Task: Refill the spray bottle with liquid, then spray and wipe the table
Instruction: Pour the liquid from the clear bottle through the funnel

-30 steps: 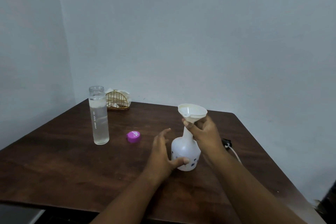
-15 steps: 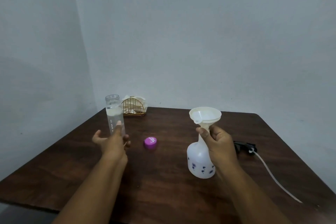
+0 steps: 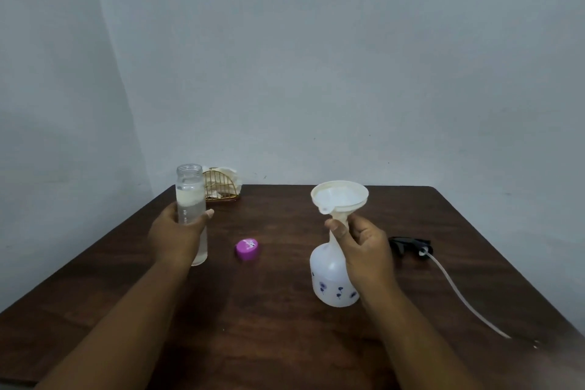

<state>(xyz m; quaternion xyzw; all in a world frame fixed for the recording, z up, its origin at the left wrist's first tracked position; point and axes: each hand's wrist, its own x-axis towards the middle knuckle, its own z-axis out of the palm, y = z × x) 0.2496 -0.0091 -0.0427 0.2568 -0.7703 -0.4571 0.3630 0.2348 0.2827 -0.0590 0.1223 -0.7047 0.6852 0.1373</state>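
On the table [image 3: 285,326] the open bottle [image 3: 191,199] stands at the left, upright, with the left hand [image 3: 177,234] wrapped around its middle from the near side. Behind it, just to its right, the wire holder [image 3: 221,188] sits at the table's far edge, against the wall. The loose cap [image 3: 248,249] lies to the right of the bottle, between it and the spray bottle [image 3: 332,279], which stands right of centre. A funnel [image 3: 340,198] sits in the spray bottle's neck — the right hand [image 3: 361,250] holds it there at the stem. Further right and a little behind, the sprayer head [image 3: 410,245] lies on the table, its tube [image 3: 468,304] trailing toward the near right edge.
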